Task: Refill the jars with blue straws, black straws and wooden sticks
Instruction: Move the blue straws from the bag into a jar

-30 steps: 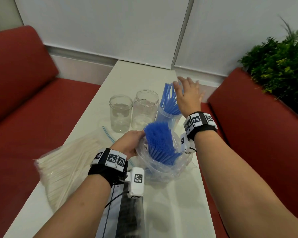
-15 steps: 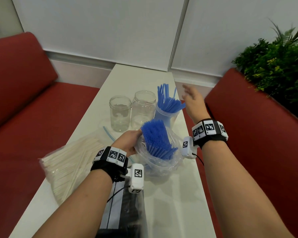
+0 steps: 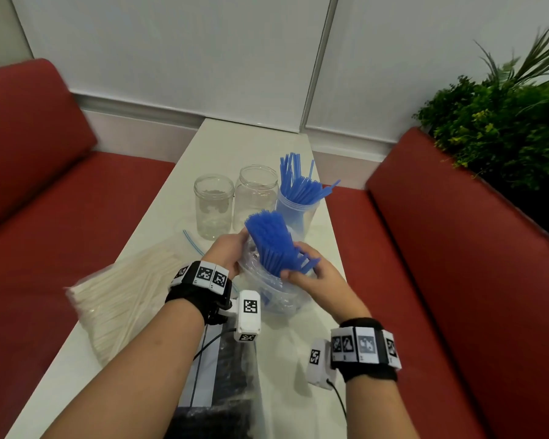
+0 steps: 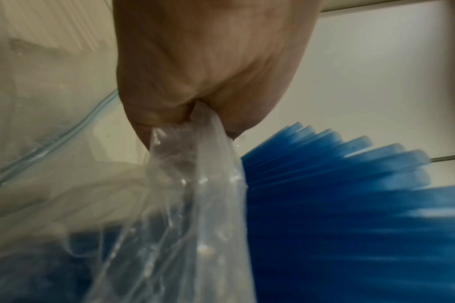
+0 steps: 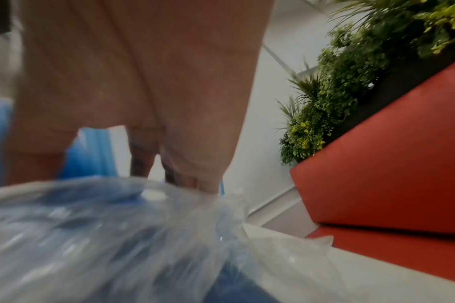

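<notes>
My left hand grips the rim of a clear plastic bag that holds a thick bundle of blue straws. The left wrist view shows its fingers pinching the bag film beside the blue straws. My right hand closes thumb and fingers round the lower part of that bundle. In the right wrist view the straws pass between its thumb and fingers above the bag. Behind stand two empty glass jars and a jar part-filled with blue straws.
A bag of wooden sticks lies at the left on the white table. A bag of black straws lies near the front edge. Red bench seats flank the narrow table, and a green plant stands behind the right one.
My right hand has come back from above the blue-straw jar to the bag and taken hold of the straw bundle. My left hand has kept its grip on the bag.
</notes>
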Demonstrator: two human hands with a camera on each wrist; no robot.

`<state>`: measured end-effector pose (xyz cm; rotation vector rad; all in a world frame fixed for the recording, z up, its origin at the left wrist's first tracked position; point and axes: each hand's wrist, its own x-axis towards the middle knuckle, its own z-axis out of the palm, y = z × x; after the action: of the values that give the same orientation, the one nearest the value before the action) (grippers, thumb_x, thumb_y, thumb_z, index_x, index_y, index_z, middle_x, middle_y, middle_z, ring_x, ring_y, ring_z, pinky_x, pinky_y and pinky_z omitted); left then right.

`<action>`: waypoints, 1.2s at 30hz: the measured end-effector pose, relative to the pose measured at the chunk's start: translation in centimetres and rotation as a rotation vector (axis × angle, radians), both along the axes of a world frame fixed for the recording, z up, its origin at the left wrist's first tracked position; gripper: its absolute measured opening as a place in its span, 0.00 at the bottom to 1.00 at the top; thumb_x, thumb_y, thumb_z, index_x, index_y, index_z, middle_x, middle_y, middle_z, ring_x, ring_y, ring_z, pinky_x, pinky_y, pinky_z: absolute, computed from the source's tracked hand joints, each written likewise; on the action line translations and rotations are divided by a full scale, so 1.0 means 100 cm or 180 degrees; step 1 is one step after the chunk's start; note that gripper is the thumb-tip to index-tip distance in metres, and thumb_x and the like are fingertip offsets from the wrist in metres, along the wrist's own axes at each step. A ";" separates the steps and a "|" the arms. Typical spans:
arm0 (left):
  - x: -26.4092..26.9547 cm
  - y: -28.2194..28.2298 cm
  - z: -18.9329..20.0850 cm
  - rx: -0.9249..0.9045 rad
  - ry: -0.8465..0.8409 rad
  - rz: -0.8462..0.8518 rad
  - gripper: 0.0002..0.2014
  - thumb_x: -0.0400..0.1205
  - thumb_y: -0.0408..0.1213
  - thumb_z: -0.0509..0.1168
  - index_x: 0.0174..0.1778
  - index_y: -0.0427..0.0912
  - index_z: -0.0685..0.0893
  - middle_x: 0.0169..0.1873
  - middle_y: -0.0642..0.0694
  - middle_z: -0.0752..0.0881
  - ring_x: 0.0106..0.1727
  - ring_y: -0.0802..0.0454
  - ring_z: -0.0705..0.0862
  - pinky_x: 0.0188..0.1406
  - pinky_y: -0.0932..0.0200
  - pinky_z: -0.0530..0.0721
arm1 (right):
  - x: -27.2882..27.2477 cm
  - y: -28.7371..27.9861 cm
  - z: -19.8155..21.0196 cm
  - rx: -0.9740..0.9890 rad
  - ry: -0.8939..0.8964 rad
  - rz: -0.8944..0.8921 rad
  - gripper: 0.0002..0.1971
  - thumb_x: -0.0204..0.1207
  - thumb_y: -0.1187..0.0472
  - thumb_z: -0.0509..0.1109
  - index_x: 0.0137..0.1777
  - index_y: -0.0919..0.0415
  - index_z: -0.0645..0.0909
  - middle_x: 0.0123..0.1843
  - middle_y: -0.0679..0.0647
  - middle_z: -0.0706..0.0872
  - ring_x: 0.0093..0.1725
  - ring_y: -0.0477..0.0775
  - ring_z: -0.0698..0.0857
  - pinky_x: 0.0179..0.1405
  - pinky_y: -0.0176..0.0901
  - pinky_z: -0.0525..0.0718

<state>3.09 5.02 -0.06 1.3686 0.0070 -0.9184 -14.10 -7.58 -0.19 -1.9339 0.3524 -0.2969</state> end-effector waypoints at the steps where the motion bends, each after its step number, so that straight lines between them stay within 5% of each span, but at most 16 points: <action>1: -0.001 -0.001 -0.001 0.0021 -0.0004 0.0017 0.25 0.89 0.48 0.65 0.71 0.29 0.82 0.60 0.33 0.90 0.60 0.32 0.90 0.67 0.34 0.86 | 0.003 0.006 -0.002 0.0004 -0.0148 -0.0198 0.23 0.79 0.55 0.76 0.74 0.45 0.79 0.68 0.40 0.86 0.68 0.38 0.83 0.69 0.42 0.81; 5: -0.004 -0.004 -0.001 0.0070 -0.0003 0.0120 0.23 0.90 0.47 0.63 0.71 0.30 0.82 0.61 0.34 0.90 0.61 0.32 0.90 0.67 0.36 0.84 | 0.010 0.013 0.001 -0.0080 -0.0381 -0.1001 0.13 0.87 0.60 0.67 0.69 0.56 0.82 0.61 0.47 0.89 0.63 0.43 0.86 0.66 0.40 0.83; 11: -0.005 -0.008 0.002 0.0175 0.0039 0.0089 0.22 0.90 0.47 0.63 0.70 0.31 0.82 0.60 0.35 0.90 0.61 0.34 0.90 0.52 0.44 0.87 | 0.016 0.012 0.020 0.0333 -0.1054 -0.1379 0.17 0.86 0.62 0.68 0.74 0.57 0.79 0.66 0.46 0.89 0.66 0.42 0.86 0.68 0.38 0.83; 15: -0.008 -0.007 -0.001 0.0160 0.0005 0.0115 0.22 0.91 0.47 0.62 0.70 0.32 0.82 0.59 0.35 0.91 0.58 0.35 0.90 0.51 0.45 0.88 | 0.017 0.018 0.019 0.0389 -0.0859 -0.1314 0.15 0.83 0.69 0.69 0.68 0.60 0.82 0.61 0.53 0.90 0.63 0.51 0.88 0.69 0.57 0.85; 21: -0.008 -0.003 -0.004 0.0135 -0.0013 0.0073 0.22 0.89 0.45 0.64 0.69 0.29 0.82 0.62 0.34 0.90 0.56 0.36 0.90 0.50 0.46 0.87 | 0.010 0.015 0.041 0.0371 -0.1309 -0.1206 0.10 0.88 0.63 0.65 0.65 0.59 0.83 0.59 0.47 0.92 0.64 0.44 0.88 0.69 0.41 0.83; 26: -0.011 -0.002 -0.004 0.0074 0.0069 0.0013 0.21 0.89 0.45 0.65 0.70 0.30 0.82 0.61 0.34 0.90 0.59 0.35 0.90 0.48 0.46 0.89 | 0.007 0.017 0.046 0.0618 -0.1334 -0.1155 0.05 0.89 0.68 0.61 0.57 0.59 0.77 0.49 0.60 0.89 0.53 0.54 0.90 0.64 0.49 0.85; 30: -0.011 0.001 -0.003 0.0028 0.0082 0.0022 0.22 0.90 0.45 0.65 0.71 0.29 0.82 0.61 0.34 0.90 0.58 0.34 0.90 0.43 0.48 0.88 | 0.005 0.002 0.079 0.0769 -0.1684 -0.1150 0.06 0.89 0.67 0.61 0.61 0.65 0.77 0.57 0.56 0.90 0.58 0.56 0.91 0.61 0.46 0.86; 33: -0.009 0.002 0.000 0.0013 0.0079 0.0053 0.22 0.89 0.44 0.66 0.70 0.29 0.82 0.60 0.33 0.90 0.52 0.37 0.90 0.39 0.49 0.88 | 0.008 -0.008 0.111 0.0705 -0.1536 -0.0950 0.08 0.89 0.64 0.62 0.64 0.59 0.78 0.64 0.53 0.89 0.60 0.53 0.91 0.61 0.47 0.88; 36: -0.006 0.002 0.000 0.0037 0.0074 0.0057 0.22 0.88 0.44 0.67 0.69 0.29 0.82 0.60 0.33 0.90 0.49 0.39 0.90 0.39 0.51 0.89 | 0.014 -0.013 0.123 0.0688 -0.1324 -0.0789 0.05 0.89 0.66 0.60 0.59 0.60 0.77 0.52 0.58 0.90 0.55 0.58 0.92 0.61 0.51 0.88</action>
<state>2.52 5.20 -0.09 1.3666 0.0423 -0.9205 -12.65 -8.91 12.15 -1.5690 0.3313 -0.7774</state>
